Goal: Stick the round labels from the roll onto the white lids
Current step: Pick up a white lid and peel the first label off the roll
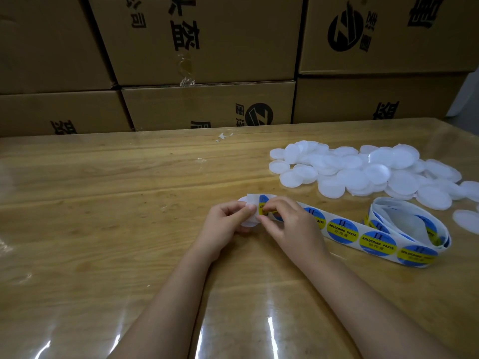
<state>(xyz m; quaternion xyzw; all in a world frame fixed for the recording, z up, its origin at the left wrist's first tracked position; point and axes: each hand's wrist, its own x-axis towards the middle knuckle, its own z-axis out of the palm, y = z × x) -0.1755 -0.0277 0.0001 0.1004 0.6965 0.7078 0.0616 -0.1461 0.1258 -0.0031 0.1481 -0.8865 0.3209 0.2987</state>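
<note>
Glossy wooden table [103, 203], boxes [207, 107] behind. My left hand [225, 224] grips a white lid [246, 224] and the strip [252, 200] end; my right hand [290, 224] pinches a label [263, 202] by its rim. Thin, floppy, sticky, I reckon: edge only. Roll [404, 224] and spare lids [363, 174] lie right of it.

left grip [223, 224] holds white lid [248, 223] | right grip [290, 224] pinches label [263, 202] | roll [374, 219] beside lid pile [363, 174]

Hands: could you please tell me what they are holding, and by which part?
The left hand pinches the free end of the label strip over a white lid; the right hand pinches the edge of the end label.
</note>
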